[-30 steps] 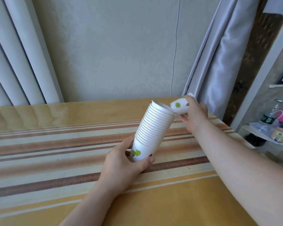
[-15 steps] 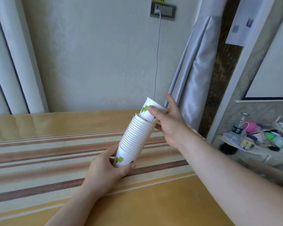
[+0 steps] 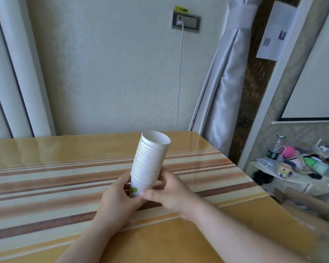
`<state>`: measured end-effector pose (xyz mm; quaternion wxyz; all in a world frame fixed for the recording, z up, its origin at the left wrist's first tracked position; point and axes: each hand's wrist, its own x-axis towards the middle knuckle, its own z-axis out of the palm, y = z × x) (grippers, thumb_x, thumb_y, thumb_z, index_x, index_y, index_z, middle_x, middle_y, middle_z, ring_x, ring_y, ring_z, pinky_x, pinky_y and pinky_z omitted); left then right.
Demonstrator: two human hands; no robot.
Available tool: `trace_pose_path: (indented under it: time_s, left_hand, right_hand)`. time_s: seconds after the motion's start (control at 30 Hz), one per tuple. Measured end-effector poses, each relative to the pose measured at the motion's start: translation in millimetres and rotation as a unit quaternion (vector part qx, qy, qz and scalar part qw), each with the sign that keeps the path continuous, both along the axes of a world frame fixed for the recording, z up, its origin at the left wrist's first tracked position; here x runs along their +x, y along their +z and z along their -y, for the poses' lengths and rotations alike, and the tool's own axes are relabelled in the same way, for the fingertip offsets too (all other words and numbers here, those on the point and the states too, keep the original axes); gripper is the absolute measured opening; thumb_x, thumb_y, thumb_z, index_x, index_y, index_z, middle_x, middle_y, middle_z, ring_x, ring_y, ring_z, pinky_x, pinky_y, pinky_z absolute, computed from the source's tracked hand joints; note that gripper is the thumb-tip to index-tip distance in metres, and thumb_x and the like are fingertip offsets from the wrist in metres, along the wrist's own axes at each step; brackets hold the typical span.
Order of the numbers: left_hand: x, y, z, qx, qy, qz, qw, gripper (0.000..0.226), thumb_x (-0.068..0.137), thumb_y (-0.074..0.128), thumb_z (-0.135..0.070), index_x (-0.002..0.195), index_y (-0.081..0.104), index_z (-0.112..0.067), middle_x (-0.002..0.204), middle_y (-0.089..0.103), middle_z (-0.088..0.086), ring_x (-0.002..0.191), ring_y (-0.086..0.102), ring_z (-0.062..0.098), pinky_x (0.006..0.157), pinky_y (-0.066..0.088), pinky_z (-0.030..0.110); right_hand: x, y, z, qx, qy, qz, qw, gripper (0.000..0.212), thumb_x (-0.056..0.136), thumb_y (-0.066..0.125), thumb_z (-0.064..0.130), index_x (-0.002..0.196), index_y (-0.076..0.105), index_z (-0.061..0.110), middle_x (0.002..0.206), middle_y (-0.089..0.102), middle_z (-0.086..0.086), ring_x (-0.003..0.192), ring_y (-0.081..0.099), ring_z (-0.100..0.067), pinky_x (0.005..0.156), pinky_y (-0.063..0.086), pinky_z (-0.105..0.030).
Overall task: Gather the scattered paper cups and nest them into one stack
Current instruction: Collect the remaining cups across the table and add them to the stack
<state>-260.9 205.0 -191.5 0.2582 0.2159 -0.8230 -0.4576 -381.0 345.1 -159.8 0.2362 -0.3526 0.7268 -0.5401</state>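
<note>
A tall stack of white paper cups [image 3: 150,160] with a green leaf print on the bottom cup leans slightly right above the striped table [image 3: 46,177]. Both hands grip its base. My left hand [image 3: 118,202] wraps the bottom cup from the left. From the right, my right hand [image 3: 169,190] holds the same lower part, thumb across the front. The top cup's mouth is open and faces up. I see no loose cups on the table.
The table's far edge meets a wall with a socket and a hanging white cable [image 3: 179,78]. A grey curtain [image 3: 222,95] hangs at the right corner. A low shelf [image 3: 292,173] with a bottle and small items stands to the right, beyond the table.
My right hand pushed the last cup down into the stack, then dropped to the stack's base beside my left hand. The stack now stands more upright.
</note>
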Motion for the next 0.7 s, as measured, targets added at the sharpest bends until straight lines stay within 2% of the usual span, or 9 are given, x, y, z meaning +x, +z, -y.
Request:
trace_pose_path:
  time_s: [0.07, 0.17, 0.27, 0.33, 0.43, 0.57, 0.63, 0.7]
  left_hand:
    - [-1.4, 0.4, 0.4, -0.005, 0.025, -0.003, 1.000, 0.046, 0.073, 0.090, -0.032, 0.112, 0.073, -0.050, 0.102, 0.078, -0.029, 0.102, 0.071, -0.004, 0.086, 0.058, 0.029]
    - [0.6, 6.0, 3.9, -0.013, 0.049, -0.015, 0.999, 0.053, 0.066, 0.087, -0.036, 0.115, 0.073, -0.047, 0.104, 0.076, -0.028, 0.107, 0.071, 0.003, 0.091, 0.061, 0.039]
    - [2.6, 11.7, 10.8, -0.024, 0.058, -0.020, 0.998, 0.061, 0.079, 0.082, -0.022, 0.129, 0.064, -0.052, 0.109, 0.078, -0.033, 0.107, 0.073, -0.003, 0.090, 0.060, 0.035]
    - [2.5, 12.1, 17.7, -0.032, 0.075, -0.016, 0.997, 0.060, 0.085, 0.076, -0.017, 0.131, 0.061, -0.051, 0.108, 0.078, -0.030, 0.106, 0.074, 0.001, 0.089, 0.060, 0.037]
    - [-0.2, 6.2, 27.9, -0.028, 0.090, 0.013, 0.996, 0.048, 0.086, 0.072, -0.016, 0.125, 0.063, -0.044, 0.106, 0.079, -0.023, 0.104, 0.073, 0.006, 0.081, 0.057, 0.030]
    - [-4.8, -6.4, 40.0, -0.072, 0.082, 0.088, 0.990, 0.033, 0.079, 0.063, -0.018, 0.106, 0.060, -0.038, 0.094, 0.076, -0.012, 0.082, 0.071, 0.018, 0.068, 0.053, 0.028]
    - [-6.7, -11.1, 41.8, -0.093, 0.089, 0.107, 0.986, 0.031, 0.078, 0.063, -0.015, 0.106, 0.061, -0.030, 0.094, 0.072, -0.008, 0.086, 0.065, 0.019, 0.065, 0.044, 0.020]
    - [-8.9, -11.9, 40.1, -0.110, 0.097, 0.121, 0.982, 0.025, 0.079, 0.063, -0.020, 0.103, 0.060, -0.025, 0.092, 0.071, -0.006, 0.090, 0.064, 0.025, 0.065, 0.042, 0.022]
  right_hand:
    - [11.2, -11.5, 14.3, 0.002, -0.037, -0.003, 0.999, 0.067, 0.072, 0.090, 0.032, 0.133, 0.063, 0.039, 0.127, 0.075, 0.016, 0.117, 0.071, -0.002, 0.105, 0.059, -0.043]
    - [10.0, -10.8, 40.3, -0.014, -0.076, -0.006, 0.997, 0.061, 0.067, 0.093, 0.029, 0.122, 0.068, 0.036, 0.114, 0.079, 0.012, 0.102, 0.077, -0.006, 0.087, 0.067, -0.041]
    - [4.4, -1.9, 63.6, -0.005, -0.097, -0.038, 0.995, 0.058, 0.061, 0.093, 0.038, 0.113, 0.068, 0.038, 0.105, 0.081, 0.016, 0.096, 0.078, -0.002, 0.086, 0.067, -0.039]
    - [2.4, 2.0, 77.5, 0.004, -0.097, -0.052, 0.994, 0.051, 0.063, 0.092, 0.041, 0.107, 0.067, 0.040, 0.101, 0.080, 0.019, 0.092, 0.078, -0.002, 0.082, 0.067, -0.038]
    - [1.3, 1.5, 91.6, 0.033, -0.094, -0.107, 0.989, 0.041, 0.068, 0.090, 0.046, 0.100, 0.063, 0.041, 0.095, 0.077, 0.020, 0.090, 0.074, -0.002, 0.071, 0.061, -0.029]
    - [-0.4, -16.9, 95.7, 0.079, -0.106, -0.135, 0.982, 0.042, 0.069, 0.086, 0.049, 0.104, 0.068, 0.033, 0.095, 0.077, 0.015, 0.092, 0.073, -0.011, 0.076, 0.060, -0.031]
    - [-0.3, -21.0, 97.4, 0.102, -0.100, -0.154, 0.978, 0.040, 0.069, 0.083, 0.049, 0.102, 0.069, 0.030, 0.093, 0.078, 0.012, 0.089, 0.072, -0.014, 0.073, 0.058, -0.030]
    - [-0.5, -19.3, 98.3, 0.116, -0.094, -0.160, 0.976, 0.038, 0.071, 0.081, 0.049, 0.101, 0.070, 0.029, 0.094, 0.078, 0.010, 0.091, 0.071, -0.017, 0.073, 0.057, -0.031]
